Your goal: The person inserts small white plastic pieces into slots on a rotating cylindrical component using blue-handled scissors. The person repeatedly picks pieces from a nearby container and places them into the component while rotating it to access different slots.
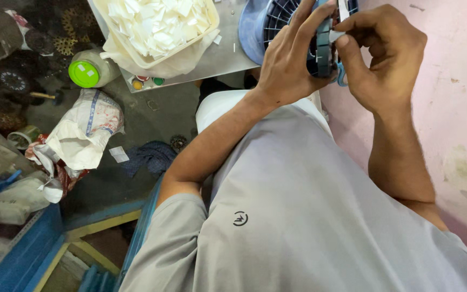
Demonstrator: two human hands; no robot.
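Observation:
My left hand [290, 59] grips a round dark blue slotted plastic part [322, 51] by its rim, fingers wrapped over the edge. My right hand [382, 57] pinches a small white paper slip [337, 35] against that rim, with a light blue loop [342, 75] showing below the thumb. Behind my left hand lies a blue disc with a white ribbed grille [279, 19]. My grey shirt fills the lower part of the view.
A cream tray [136, 54] full of white paper slips stands on a metal table [228, 54]. A jar with a green lid [85, 73], a white sack [87, 130], rags and metal gear parts lie on the dark floor at left. A pink wall [455, 81] is at right.

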